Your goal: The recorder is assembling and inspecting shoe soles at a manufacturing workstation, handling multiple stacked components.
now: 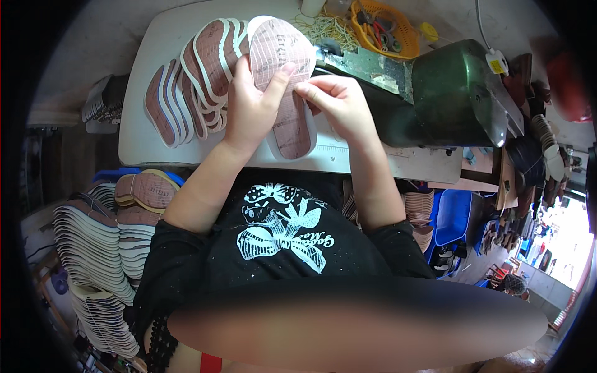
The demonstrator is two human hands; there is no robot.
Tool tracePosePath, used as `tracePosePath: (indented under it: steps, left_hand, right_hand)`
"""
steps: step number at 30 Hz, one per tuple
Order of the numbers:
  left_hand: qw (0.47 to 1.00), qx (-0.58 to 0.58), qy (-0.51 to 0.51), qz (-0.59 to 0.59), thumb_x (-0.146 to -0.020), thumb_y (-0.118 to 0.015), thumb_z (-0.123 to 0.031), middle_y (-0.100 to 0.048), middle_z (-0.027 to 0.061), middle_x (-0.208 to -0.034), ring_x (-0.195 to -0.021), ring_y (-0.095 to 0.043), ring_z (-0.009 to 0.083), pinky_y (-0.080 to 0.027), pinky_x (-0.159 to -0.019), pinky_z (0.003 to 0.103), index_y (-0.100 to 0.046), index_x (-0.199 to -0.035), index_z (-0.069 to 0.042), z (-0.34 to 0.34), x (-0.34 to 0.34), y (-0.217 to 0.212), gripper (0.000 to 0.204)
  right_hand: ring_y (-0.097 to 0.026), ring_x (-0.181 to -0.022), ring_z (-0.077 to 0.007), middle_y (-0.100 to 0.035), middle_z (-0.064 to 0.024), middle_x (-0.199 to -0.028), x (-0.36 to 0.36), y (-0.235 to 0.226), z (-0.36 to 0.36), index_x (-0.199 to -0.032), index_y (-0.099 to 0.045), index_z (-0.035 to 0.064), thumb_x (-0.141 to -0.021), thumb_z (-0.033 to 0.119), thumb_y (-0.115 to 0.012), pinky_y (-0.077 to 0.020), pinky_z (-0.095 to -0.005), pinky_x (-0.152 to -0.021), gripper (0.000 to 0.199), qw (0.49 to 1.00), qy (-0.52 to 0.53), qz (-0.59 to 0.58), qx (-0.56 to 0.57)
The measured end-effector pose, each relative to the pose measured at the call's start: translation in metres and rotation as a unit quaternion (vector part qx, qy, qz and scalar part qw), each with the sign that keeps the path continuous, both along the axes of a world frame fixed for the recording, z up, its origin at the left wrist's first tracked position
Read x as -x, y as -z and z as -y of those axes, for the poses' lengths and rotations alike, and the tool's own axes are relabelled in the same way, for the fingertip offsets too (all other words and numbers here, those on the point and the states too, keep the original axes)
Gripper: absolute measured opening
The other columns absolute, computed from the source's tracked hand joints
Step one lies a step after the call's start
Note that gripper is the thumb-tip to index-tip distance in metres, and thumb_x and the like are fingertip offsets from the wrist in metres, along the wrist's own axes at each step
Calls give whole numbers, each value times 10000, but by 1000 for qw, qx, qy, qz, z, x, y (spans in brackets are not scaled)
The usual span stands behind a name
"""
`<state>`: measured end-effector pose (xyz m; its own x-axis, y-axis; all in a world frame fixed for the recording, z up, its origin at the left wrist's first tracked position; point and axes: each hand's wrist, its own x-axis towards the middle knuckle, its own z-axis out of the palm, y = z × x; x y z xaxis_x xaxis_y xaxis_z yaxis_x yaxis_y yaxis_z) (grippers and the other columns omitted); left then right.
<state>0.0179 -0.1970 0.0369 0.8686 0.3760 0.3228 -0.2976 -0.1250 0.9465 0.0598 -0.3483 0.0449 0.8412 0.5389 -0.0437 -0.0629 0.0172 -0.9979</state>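
Observation:
Over the white table I hold a shoe insole (pixel 291 127), brownish pink with a line pattern and a white rim, its broad end pointing away from me. My left hand (pixel 250 102) grips its left side, thumb lying across the top face. My right hand (pixel 341 99) is closed in a pinch at the insole's right edge, near the narrow middle; whether it holds the edge itself or something small there cannot be made out. Just left of my left hand, a fanned row of similar insoles (pixel 208 53) lies on the table.
A dark green sewing machine (pixel 457 93) stands on the white table (pixel 149 46) to the right. Behind it sit a yellow basket (pixel 407 38) of tools and tangled yellowish cord (pixel 326 31). Tall insole stacks (pixel 87 242) rise at lower left; a blue bin (pixel 451 216) is at right.

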Motion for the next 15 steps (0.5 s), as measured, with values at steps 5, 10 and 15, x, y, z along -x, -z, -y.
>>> tracePosePath:
  steps: [5, 10, 15]
  left_hand:
    - [979, 177, 54, -84, -837, -660, -218, -619, 112, -996, -891, -598, 156, -466, -798, 279, -555, -1078, 54, -17, -14, 8, 378]
    - [982, 170, 9, -78, -819, -664, -224, -521, 104, -1021, -921, -561, 167, -449, -805, 287, -615, -986, 67, -20, -48, 34, 338]
    - [988, 118, -25, -92, -791, -691, -246, -488, 126, -1056, -912, -557, 176, -450, -806, 292, -631, -947, 57, -10, -64, 30, 347]
  right_hand:
    - [-445, -537, -18, -571, 36, -623, -11, -7, -3, -778, -681, 9, -816, 231, -694, -341, -173, -487, 226, 1000, 26, 2, 9]
    - [-413, -519, -22, -525, 34, -525, -22, -2, -16, -667, -653, -18, -794, 206, -702, -340, -200, -479, 263, 988, 113, 79, 62]
    - [-444, -546, -26, -571, 17, -574, -23, 0, -4, -687, -655, -30, -787, 169, -703, -382, -211, -513, 228, 981, 158, 84, 75]
